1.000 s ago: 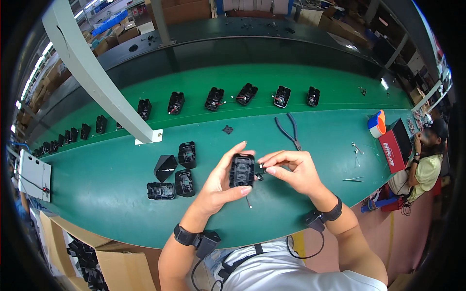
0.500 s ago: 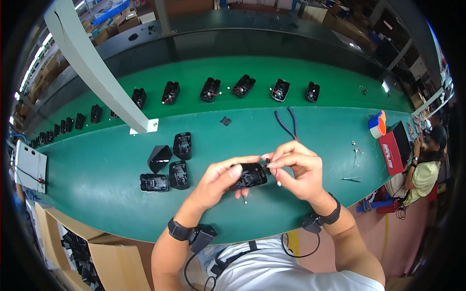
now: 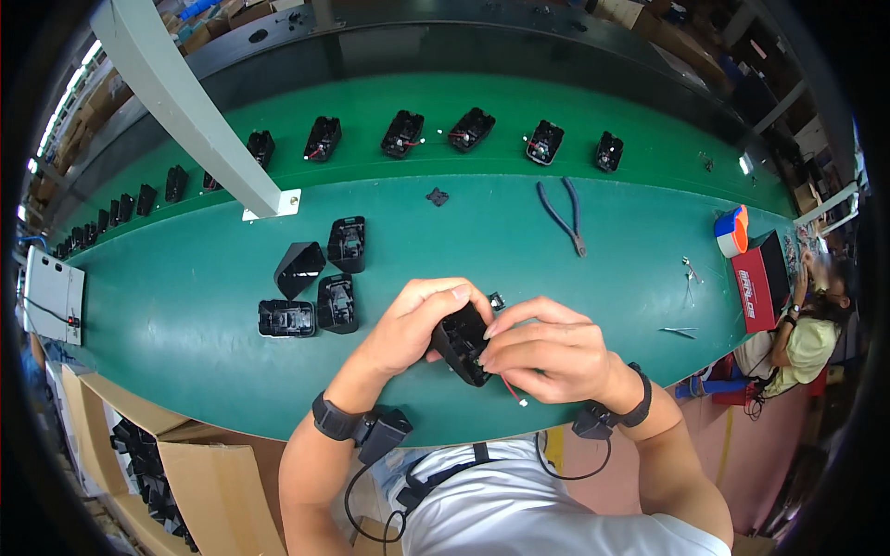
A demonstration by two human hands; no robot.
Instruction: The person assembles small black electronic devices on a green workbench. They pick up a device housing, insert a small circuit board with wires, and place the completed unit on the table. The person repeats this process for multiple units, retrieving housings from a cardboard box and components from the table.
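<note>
Both hands closed on one black plastic housing (image 3: 461,343): left hand (image 3: 417,320) cups its body, right hand (image 3: 547,357) pinches the edge. Looks light, rigid; thin red wire (image 3: 510,389) dangling beneath seems fragile, so hold the shell.

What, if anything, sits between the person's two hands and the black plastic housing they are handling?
Nothing visible does. The left hand and the right hand both grip the black plastic housing directly, above the green belt. A red wire hangs from the housing below the right hand, outside the grip.
</note>
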